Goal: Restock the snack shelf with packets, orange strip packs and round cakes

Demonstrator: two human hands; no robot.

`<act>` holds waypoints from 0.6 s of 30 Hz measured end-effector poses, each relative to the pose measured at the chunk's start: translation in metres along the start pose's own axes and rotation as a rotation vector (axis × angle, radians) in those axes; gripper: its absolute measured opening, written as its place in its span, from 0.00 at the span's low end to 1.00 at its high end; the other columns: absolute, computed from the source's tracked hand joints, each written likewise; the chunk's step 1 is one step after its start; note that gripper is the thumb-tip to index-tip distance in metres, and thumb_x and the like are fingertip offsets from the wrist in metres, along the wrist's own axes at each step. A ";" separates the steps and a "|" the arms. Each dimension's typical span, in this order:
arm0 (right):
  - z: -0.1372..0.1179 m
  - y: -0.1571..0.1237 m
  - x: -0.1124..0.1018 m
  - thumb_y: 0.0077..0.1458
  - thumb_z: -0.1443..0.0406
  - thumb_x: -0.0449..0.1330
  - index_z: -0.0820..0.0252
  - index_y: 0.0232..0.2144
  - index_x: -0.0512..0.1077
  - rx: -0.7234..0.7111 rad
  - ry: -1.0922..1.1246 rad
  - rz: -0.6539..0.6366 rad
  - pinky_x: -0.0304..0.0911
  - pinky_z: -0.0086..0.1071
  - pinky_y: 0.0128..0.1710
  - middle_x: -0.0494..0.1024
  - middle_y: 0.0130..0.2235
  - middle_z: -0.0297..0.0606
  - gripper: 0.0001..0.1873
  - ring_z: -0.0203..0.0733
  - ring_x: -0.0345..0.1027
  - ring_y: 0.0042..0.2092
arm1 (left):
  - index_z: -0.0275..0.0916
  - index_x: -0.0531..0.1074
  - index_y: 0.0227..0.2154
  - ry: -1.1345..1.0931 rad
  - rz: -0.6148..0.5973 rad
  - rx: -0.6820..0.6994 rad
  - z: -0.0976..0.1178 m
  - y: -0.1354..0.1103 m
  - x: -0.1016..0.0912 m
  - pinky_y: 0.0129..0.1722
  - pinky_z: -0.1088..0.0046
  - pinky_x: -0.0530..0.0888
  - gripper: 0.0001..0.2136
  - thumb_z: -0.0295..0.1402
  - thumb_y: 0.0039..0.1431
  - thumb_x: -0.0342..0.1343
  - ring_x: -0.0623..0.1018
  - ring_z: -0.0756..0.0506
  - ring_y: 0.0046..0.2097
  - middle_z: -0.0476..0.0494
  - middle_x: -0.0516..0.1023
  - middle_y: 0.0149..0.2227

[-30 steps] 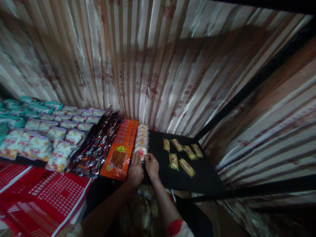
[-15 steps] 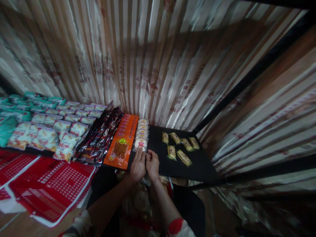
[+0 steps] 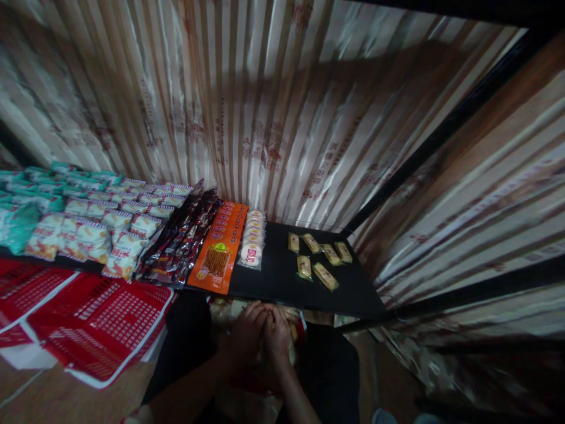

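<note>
My left hand (image 3: 249, 327) and my right hand (image 3: 277, 331) are together just below the shelf's front edge, fingers curled in and touching. Whatever lies between them, if anything, is hidden. Under them a large clear bag (image 3: 296, 327) of pale wrapped snacks, with red at its edge, rests between my legs. On the black shelf (image 3: 273, 282) ahead, a row of small round white crackers in clear wrappers (image 3: 252, 238) runs front to back. Beside it lies an orange snack packet (image 3: 218, 253). Several small yellowish wrapped bars (image 3: 325, 275) lie loosely to the right.
Dark glossy packets (image 3: 179, 241), white snack bags (image 3: 92, 238) and green bags (image 3: 22, 227) fill the shelf's left side. Red baskets (image 3: 101, 321) stand below on the left. Striped sheeting (image 3: 282, 106) hangs behind, with a black frame bar (image 3: 424, 141) at right.
Both hands have drawn back from the front of the round cracker row to above the bag between my legs. The front cracker now shows fully. The view has shifted slightly.
</note>
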State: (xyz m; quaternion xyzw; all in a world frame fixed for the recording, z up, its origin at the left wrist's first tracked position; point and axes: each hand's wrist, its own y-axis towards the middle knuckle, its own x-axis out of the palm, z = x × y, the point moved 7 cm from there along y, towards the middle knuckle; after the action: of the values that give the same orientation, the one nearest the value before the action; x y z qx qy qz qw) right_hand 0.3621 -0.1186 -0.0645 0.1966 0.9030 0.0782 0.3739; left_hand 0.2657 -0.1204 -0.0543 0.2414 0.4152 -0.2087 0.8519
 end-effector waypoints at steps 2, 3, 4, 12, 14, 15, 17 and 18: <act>0.012 -0.007 0.006 0.53 0.67 0.42 0.60 0.35 0.73 0.045 -0.096 -0.071 0.60 0.33 0.44 0.76 0.37 0.43 0.19 0.42 0.68 0.40 | 0.34 0.61 0.53 -0.017 -0.049 0.002 0.001 -0.006 0.007 0.59 0.58 0.60 0.21 0.27 0.54 0.45 0.62 0.43 0.58 0.37 0.66 0.55; 0.017 -0.009 0.009 0.52 0.68 0.43 0.61 0.36 0.73 0.068 -0.150 -0.106 0.60 0.33 0.44 0.76 0.38 0.44 0.19 0.42 0.68 0.41 | 0.34 0.60 0.53 -0.019 -0.077 0.006 0.000 -0.008 0.012 0.59 0.58 0.59 0.22 0.27 0.53 0.46 0.61 0.43 0.59 0.37 0.65 0.55; 0.020 -0.010 0.013 0.52 0.69 0.43 0.62 0.37 0.73 0.086 -0.205 -0.138 0.60 0.33 0.44 0.76 0.39 0.44 0.19 0.43 0.68 0.41 | 0.34 0.60 0.54 -0.013 -0.108 0.003 -0.001 -0.009 0.018 0.60 0.58 0.58 0.23 0.27 0.53 0.47 0.61 0.43 0.59 0.36 0.64 0.56; 0.033 -0.015 0.037 0.50 0.72 0.47 0.59 0.47 0.70 0.046 -0.425 -0.280 0.53 0.35 0.52 0.72 0.49 0.43 0.23 0.45 0.62 0.52 | 0.28 0.57 0.56 0.132 -0.256 -0.229 -0.032 -0.007 0.053 0.60 0.62 0.55 0.24 0.26 0.55 0.40 0.54 0.42 0.63 0.32 0.58 0.60; 0.037 -0.016 0.041 0.51 0.74 0.45 0.59 0.48 0.69 0.041 -0.447 -0.286 0.52 0.36 0.53 0.71 0.50 0.44 0.24 0.45 0.61 0.52 | 0.29 0.57 0.56 0.115 -0.268 -0.248 -0.036 -0.008 0.056 0.60 0.62 0.57 0.24 0.25 0.55 0.39 0.54 0.42 0.63 0.32 0.58 0.60; 0.038 -0.017 0.042 0.51 0.74 0.45 0.60 0.49 0.69 0.039 -0.457 -0.282 0.52 0.36 0.53 0.71 0.50 0.44 0.25 0.45 0.61 0.52 | 0.29 0.57 0.56 0.107 -0.265 -0.257 -0.037 -0.008 0.057 0.59 0.61 0.57 0.24 0.24 0.55 0.39 0.54 0.42 0.63 0.32 0.58 0.60; 0.039 -0.017 0.042 0.51 0.75 0.44 0.60 0.50 0.68 0.033 -0.468 -0.262 0.52 0.37 0.53 0.71 0.50 0.45 0.25 0.46 0.61 0.52 | 0.29 0.56 0.56 0.091 -0.245 -0.262 -0.040 -0.008 0.059 0.59 0.60 0.57 0.25 0.24 0.54 0.38 0.53 0.42 0.63 0.32 0.57 0.60; 0.039 -0.017 0.041 0.51 0.75 0.44 0.58 0.50 0.67 0.030 -0.468 -0.251 0.52 0.37 0.52 0.71 0.50 0.45 0.26 0.46 0.61 0.52 | 0.29 0.57 0.56 0.083 -0.237 -0.258 -0.040 -0.008 0.060 0.59 0.60 0.57 0.25 0.24 0.54 0.39 0.52 0.42 0.63 0.32 0.57 0.60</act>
State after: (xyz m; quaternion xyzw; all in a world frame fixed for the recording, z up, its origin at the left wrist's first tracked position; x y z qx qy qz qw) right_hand 0.3579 -0.1173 -0.1239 0.1013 0.8104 -0.0297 0.5762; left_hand 0.2706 -0.1124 -0.1261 0.0877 0.4988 -0.2427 0.8274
